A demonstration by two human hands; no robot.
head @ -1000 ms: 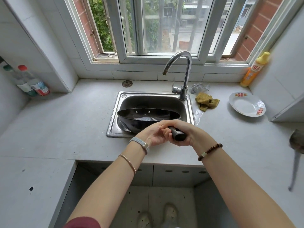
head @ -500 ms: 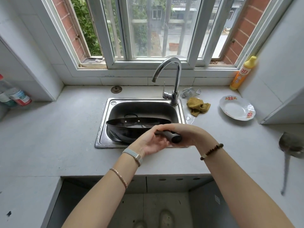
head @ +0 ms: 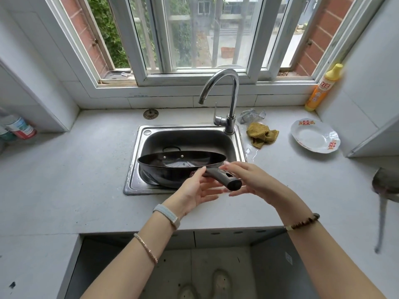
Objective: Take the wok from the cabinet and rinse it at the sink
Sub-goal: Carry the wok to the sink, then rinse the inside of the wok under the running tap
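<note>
The dark wok [head: 179,162] rests tilted in the steel sink [head: 138,147], its black handle [head: 228,180] sticking out over the front rim toward me. My left hand [head: 194,190] is under and left of the handle, palm up, fingers spread, thumb touching it. To the right of the handle, my right hand [head: 250,180] has straight fingers, the tips lying lightly on top. Neither hand is closed around it. The faucet [head: 232,100] arches over the back of the sink; no water is running.
Right of the sink lie a yellow cloth [head: 261,134], a steel scrubber [head: 251,115], a white plate [head: 314,138] and an orange detergent bottle [head: 322,89]. A ladle [head: 386,184] hangs at far right. Bottles [head: 19,127] stand far left. The open cabinet [head: 194,266] is below.
Both hands gripped the wok handle before; now their fingers have opened and the wok lies in the sink on its own. The view has shifted closer.
</note>
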